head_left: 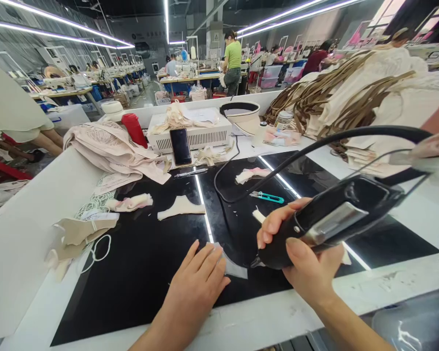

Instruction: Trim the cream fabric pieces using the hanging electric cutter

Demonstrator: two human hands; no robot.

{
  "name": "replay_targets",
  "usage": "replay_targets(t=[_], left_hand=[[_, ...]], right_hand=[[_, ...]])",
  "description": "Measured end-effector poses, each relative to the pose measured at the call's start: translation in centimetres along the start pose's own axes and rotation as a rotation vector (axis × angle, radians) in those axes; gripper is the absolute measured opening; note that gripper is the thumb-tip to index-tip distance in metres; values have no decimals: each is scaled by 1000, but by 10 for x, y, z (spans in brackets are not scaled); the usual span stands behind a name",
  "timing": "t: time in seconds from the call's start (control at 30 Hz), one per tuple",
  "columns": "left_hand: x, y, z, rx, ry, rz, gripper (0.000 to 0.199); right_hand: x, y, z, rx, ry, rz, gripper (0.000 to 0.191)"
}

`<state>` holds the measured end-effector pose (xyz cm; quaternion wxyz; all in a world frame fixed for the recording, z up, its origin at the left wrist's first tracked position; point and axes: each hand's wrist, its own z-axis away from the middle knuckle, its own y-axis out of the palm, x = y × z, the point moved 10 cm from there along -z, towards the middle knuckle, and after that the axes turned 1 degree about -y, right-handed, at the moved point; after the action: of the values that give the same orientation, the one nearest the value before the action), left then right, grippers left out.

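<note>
My left hand (199, 280) lies flat, fingers spread, on a thin pale translucent piece (234, 267) on the glossy black board (131, 273). My right hand (307, 258) is wrapped round a black handheld tool (325, 219) with a silver side plate. The tool is tilted, its pointed metal tip just right of the pale piece; whether it touches the board I cannot tell. A cream fabric piece (182, 207) lies behind my left hand. Teal thread snips (270, 197) rest beyond the tool.
A black cable (219, 187) loops over the board. Behind stand a phone (180, 146), a white vented box (190, 135), a red bottle (134, 130) and a round container (241, 117). Fabric heaps (109, 146) lie left and right. A person in green (233, 58) stands farther back.
</note>
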<state>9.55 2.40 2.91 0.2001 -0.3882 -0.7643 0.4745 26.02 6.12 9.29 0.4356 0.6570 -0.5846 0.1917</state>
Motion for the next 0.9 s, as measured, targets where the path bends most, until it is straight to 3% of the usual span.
replay_targets(t=[0.2, 0.4, 0.67, 0.9], left_hand=[[-15, 11, -10, 74, 27, 206, 21], [-21, 32, -6, 156, 28, 218, 25], [-21, 23, -3, 118, 26, 244, 20], [-25, 27, -2, 130, 44, 243, 21]], right_hand=[[-3, 4, 6, 29, 11, -36, 34], [-6, 5, 8, 36, 20, -50, 35], [-5, 6, 11, 42, 34, -50, 35], [-5, 10, 15, 62, 45, -42, 34]])
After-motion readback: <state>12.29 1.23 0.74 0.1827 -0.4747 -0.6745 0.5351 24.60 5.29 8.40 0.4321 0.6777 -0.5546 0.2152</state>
